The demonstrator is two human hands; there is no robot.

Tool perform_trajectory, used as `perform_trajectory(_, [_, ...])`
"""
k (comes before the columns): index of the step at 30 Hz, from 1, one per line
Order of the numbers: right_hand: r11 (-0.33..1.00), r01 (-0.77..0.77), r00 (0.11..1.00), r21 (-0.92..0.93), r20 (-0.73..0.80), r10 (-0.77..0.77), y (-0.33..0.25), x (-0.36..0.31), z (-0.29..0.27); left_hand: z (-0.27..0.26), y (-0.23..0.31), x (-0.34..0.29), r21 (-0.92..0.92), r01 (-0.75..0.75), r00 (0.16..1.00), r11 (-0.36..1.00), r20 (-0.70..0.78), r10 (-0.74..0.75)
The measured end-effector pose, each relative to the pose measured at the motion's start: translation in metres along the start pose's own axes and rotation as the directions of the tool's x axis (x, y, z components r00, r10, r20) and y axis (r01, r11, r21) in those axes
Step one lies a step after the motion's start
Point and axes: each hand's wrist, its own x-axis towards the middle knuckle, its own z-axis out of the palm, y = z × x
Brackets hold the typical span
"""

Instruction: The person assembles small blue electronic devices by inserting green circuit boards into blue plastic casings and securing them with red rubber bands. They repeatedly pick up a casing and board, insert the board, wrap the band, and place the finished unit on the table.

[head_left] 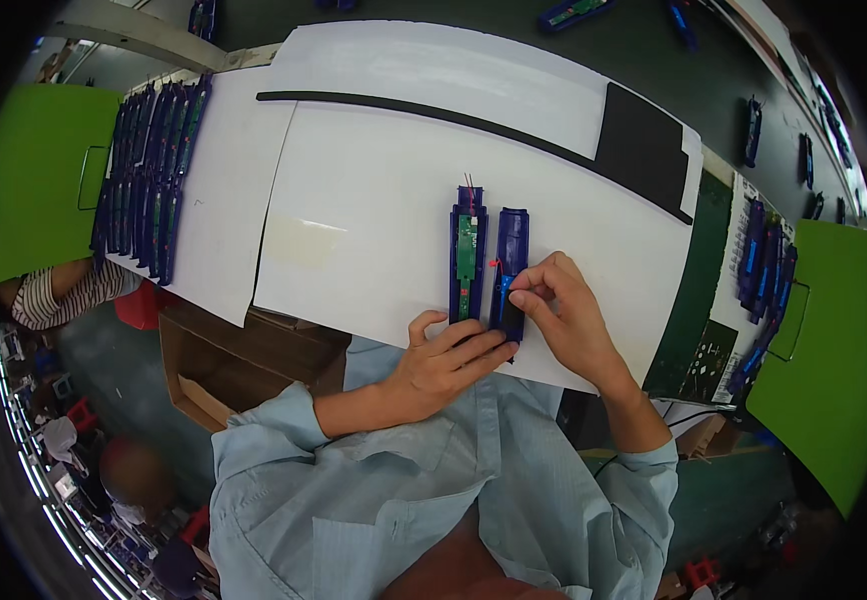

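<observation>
Two long dark-blue plastic casing halves lie side by side on the white work surface in front of me. The left casing half [454, 262] carries a narrow green circuit board [467, 248], and thin red wires [470, 182] stick out past its far end. In the right casing half [515, 232] sits a bright blue part that looks like a battery [503, 289], with a red wire [496, 264] at its far end. My left hand [444, 362] lies across the near ends of both halves, its fingers curved over the right one. My right hand [568, 312] pinches at the battery's side.
A black strip [424, 112] runs across the white sheet to a black panel [642, 140]. Rows of filled casing halves [154, 170] lie at left, and more casings [766, 262] at right. An open cardboard box [239, 365] stands below the left edge. Beside it shows a person's striped sleeve [52, 296].
</observation>
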Motion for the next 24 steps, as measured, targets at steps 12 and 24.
perform_trajectory(12, [0.949,0.255,0.952,-0.184,-0.124,-0.28,-0.017,0.017,0.0,-0.002,0.0,0.001,-0.056,-0.007,1.0,0.998,0.007,0.008])
perform_trajectory(24, [0.864,0.395,0.891,-0.312,-0.101,-0.443,-0.011,0.033,0.016,-0.033,-0.05,0.069,0.2,0.027,0.968,0.979,-0.25,0.025])
